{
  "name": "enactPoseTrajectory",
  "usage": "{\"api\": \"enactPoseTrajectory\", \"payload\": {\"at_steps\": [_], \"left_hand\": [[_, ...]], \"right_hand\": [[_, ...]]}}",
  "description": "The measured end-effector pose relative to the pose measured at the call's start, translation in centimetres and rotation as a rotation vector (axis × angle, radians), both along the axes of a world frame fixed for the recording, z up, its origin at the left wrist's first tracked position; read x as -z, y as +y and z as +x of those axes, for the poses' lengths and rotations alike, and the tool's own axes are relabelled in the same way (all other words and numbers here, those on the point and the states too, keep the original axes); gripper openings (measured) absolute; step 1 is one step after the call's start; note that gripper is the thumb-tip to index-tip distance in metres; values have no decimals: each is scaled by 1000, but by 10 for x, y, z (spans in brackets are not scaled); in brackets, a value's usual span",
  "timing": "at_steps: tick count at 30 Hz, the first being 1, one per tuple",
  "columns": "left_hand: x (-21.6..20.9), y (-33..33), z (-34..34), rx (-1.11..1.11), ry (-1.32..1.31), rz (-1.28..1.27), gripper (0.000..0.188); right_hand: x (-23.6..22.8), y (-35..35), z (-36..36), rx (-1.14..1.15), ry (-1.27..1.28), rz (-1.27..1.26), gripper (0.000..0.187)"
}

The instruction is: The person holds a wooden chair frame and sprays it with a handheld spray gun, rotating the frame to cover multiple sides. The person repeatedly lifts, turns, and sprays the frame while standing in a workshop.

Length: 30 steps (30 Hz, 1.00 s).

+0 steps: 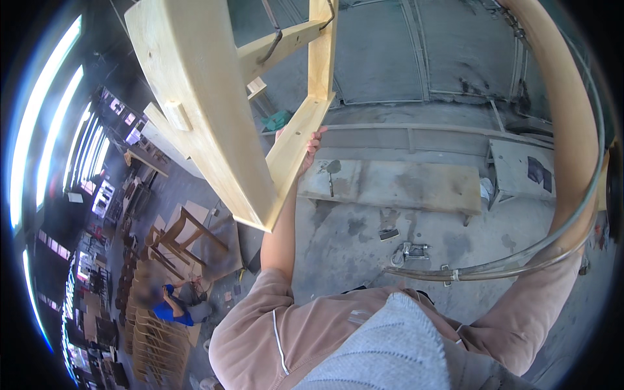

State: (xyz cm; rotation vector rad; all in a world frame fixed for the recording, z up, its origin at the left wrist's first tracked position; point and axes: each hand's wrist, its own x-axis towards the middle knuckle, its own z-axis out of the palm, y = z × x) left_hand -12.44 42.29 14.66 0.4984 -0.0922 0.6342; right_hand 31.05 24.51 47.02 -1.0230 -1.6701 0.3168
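Note:
A pale, bare wooden furniture frame (201, 110) hangs at the upper left, with dark bent metal hooks (276, 45) over its crossbar. My left hand (312, 144) is closed round the edge of its lower board, fingertips showing on the far side. At the upper right edge, my raised right arm (552, 84) runs out of the picture. Its fingers are cut off, so their grip is hidden. A metal fitting (515, 27) shows beside that wrist. A thin hose (520, 250) loops along the arm.
A low, stained bench (403, 185) stands ahead on the grey floor, with a small metal tool (414, 252) nearer me. Grey panels (377, 52) line the booth. At the lower left a person in blue (175, 311) sits near a brown wooden chair frame (182, 240) and stacked wooden frames (153, 344).

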Motion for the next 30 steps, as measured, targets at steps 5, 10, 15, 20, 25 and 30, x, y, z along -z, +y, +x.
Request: {"api": "enactPoseTrajectory", "payload": {"at_steps": [5, 10, 15, 20, 25, 30], "left_hand": [[12, 41, -17, 10, -36, -42, 99], [21, 75, -29, 72, -17, -32, 112], [22, 81, -30, 164, 9, -58, 108], [23, 81, -25, 261, 0, -51, 90], [15, 81, -14, 342, 7, -76, 89], [8, 76, -8, 384, -24, -63, 89]], "right_hand": [[-1, 2, -27, 95, -136, 12, 33], [-13, -26, -85, -412, -132, 116, 40], [-3, -40, -110, -692, -114, 98, 42], [18, -23, -93, -127, -54, 2, 38], [77, 17, -40, 261, 150, 128, 29], [188, 19, -88, 410, 419, 297, 46]]}}
